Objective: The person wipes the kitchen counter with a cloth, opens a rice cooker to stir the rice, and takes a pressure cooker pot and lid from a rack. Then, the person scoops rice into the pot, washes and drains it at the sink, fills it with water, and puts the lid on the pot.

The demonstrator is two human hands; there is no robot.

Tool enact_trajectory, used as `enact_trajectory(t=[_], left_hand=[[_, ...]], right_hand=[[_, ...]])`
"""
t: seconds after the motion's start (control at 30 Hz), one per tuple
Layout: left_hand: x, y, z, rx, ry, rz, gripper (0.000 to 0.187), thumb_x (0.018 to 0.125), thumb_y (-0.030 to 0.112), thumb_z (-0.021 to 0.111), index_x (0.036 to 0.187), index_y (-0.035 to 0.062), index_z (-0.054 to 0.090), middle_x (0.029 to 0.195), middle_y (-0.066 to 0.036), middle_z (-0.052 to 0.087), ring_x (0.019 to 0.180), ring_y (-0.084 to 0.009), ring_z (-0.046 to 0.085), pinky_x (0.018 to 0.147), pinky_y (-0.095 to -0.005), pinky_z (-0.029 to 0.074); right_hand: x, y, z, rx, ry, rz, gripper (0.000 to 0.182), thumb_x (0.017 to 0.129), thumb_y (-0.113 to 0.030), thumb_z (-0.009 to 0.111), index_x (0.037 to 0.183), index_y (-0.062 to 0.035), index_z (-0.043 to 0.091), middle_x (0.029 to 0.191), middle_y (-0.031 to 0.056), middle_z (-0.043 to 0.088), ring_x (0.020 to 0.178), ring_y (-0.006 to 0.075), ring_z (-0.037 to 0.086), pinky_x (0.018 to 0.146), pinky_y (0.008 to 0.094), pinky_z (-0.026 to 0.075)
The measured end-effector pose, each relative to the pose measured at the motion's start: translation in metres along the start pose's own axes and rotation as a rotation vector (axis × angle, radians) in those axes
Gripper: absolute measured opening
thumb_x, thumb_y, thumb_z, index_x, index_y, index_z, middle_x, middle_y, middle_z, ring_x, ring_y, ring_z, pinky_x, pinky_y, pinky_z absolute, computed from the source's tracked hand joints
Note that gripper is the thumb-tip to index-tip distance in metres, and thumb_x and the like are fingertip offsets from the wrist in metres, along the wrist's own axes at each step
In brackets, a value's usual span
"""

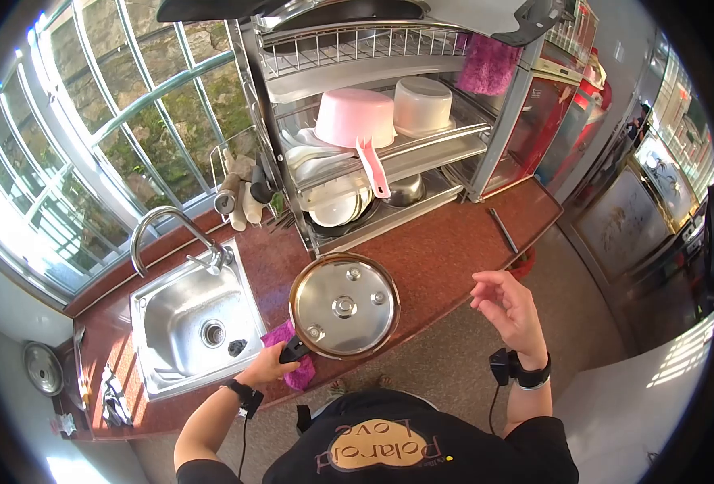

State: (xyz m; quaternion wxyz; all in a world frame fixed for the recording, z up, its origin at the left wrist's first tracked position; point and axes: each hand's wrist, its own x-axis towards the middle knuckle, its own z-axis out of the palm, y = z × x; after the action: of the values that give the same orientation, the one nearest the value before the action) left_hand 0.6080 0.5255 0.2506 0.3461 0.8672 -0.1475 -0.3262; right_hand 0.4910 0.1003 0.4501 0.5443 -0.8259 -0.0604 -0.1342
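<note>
My left hand [268, 365] is wrapped round the black handle of a round, shiny steel pressure cooker lid [333, 323]. Several round metal fittings show on its face, and a brownish ring runs along its rim. It lies at the counter's front edge, right of the sink. A purple cloth [300, 377] sits beside the handle, partly covered by my left hand. My right hand [512, 313] is raised in front of the counter, away from the lid. Its fingers are loosely bent and apart, with nothing in them.
The steel sink [248, 379] with its faucet [171, 211] is at the left. Behind stands a metal dish rack [445, 149] holding a pink pot [353, 113], a translucent tub [423, 105] and bowls. A dark bar-shaped object [502, 230] lies on the red counter [429, 242].
</note>
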Motion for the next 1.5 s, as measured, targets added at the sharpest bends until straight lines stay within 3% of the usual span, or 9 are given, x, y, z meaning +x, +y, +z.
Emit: enact_trajectory(t=[0.2,0.4,1.0,1.13,1.17,1.23,1.33,1.4,1.5], left_hand=[[0.012,-0.014,0.009,0.13,0.059,0.072,0.047,0.077,0.037,0.071,0.099,-0.0003,0.054,0.073,-0.021,0.063,0.067,-0.0374,0.063,0.061,-0.0436,0.049],[0.01,-0.009,0.017,0.31,0.13,0.08,0.047,0.077,0.036,0.07,0.1,0.0004,0.052,0.077,-0.024,0.063,0.075,-0.0415,0.063,0.065,-0.0467,0.048],[-0.004,0.019,0.021,0.502,0.087,-0.04,0.06,0.081,0.052,0.063,0.107,0.0013,0.045,0.078,-0.024,0.065,0.076,-0.0429,0.063,0.066,-0.049,0.049],[-0.033,0.038,-0.015,0.663,-0.023,0.017,0.071,0.08,0.051,0.064,0.129,0.0062,0.04,0.103,-0.026,0.062,0.093,-0.0408,0.062,0.078,-0.0477,0.05],[-0.043,0.042,-0.034,0.707,0.006,0.032,0.077,0.078,0.05,0.066,0.137,0.0105,0.037,0.112,-0.025,0.059,0.1,-0.0385,0.061,0.084,-0.0451,0.05],[-0.062,0.053,-0.086,0.657,0.155,0.02,0.054,0.083,0.045,0.062,0.123,0.0101,0.056,0.113,-0.012,0.063,0.099,-0.0317,0.063,0.083,-0.0404,0.05],[-0.108,0.162,-0.17,0.429,0.735,0.313,0.012,0.083,0.003,0.061,0.094,0.0064,0.066,0.079,-0.006,0.066,0.066,-0.0125,0.061,0.059,-0.0243,0.049],[-0.121,0.22,-0.22,0.125,0.921,0.367,0.021,0.095,0.019,0.051,0.09,0.0031,0.065,0.073,-0.002,0.063,0.065,-0.0089,0.058,0.055,-0.0246,0.045],[-0.123,0.314,-0.26,-0.163,0.971,0.577,0.04,0.096,0.043,0.045,0.106,0.0057,0.057,0.083,-0.007,0.065,0.075,-0.016,0.064,0.062,-0.0258,0.05]], right_hand=[[0.008,0.003,0.007,-0.034,0.003,-0.059,0.03,0.083,0.002,0.062,0.113,-0.0021,0.058,0.089,0.0044,0.06,0.081,0.0116,0.06,0.073,0.0247,0.05],[0.013,0.003,0.006,-0.019,0.0,-0.059,0.032,0.083,0.003,0.062,0.114,-0.0026,0.058,0.09,0.0043,0.06,0.081,0.012,0.061,0.073,0.0253,0.05],[0.005,0.017,-0.023,-0.051,0.027,-0.136,0.03,0.086,-0.005,0.062,0.116,-0.0042,0.058,0.089,0.003,0.061,0.079,0.0125,0.061,0.07,0.0247,0.05],[0.021,0.004,-0.028,-0.077,-0.051,-0.12,0.029,0.087,-0.001,0.059,0.115,-0.0003,0.056,0.093,0.0051,0.059,0.081,0.0126,0.061,0.072,0.0254,0.051],[0.029,-0.003,-0.03,-0.091,-0.057,-0.164,0.029,0.086,-0.004,0.061,0.115,-0.0025,0.057,0.091,0.0049,0.06,0.081,0.0133,0.061,0.071,0.0258,0.05],[0.046,-0.018,-0.036,-0.075,-0.072,-0.223,0.03,0.086,-0.006,0.062,0.116,-0.0046,0.057,0.091,0.0047,0.06,0.082,0.0136,0.061,0.072,0.026,0.05],[0.087,-0.049,-0.036,0.198,-0.156,-0.305,0.033,0.09,-0.003,0.057,0.122,-0.0004,0.051,0.1,0.0039,0.056,0.09,0.0111,0.056,0.074,0.025,0.049],[0.125,-0.074,-0.03,0.393,-0.151,-0.331,0.032,0.092,-0.009,0.056,0.122,-0.0021,0.049,0.1,0.0039,0.055,0.094,0.0126,0.055,0.078,0.0265,0.048],[0.2,-0.1,-0.013,0.78,-0.104,-0.303,0.032,0.096,-0.022,0.053,0.12,-0.0007,0.049,0.103,0.0071,0.057,0.098,0.0166,0.056,0.083,0.0319,0.048]])
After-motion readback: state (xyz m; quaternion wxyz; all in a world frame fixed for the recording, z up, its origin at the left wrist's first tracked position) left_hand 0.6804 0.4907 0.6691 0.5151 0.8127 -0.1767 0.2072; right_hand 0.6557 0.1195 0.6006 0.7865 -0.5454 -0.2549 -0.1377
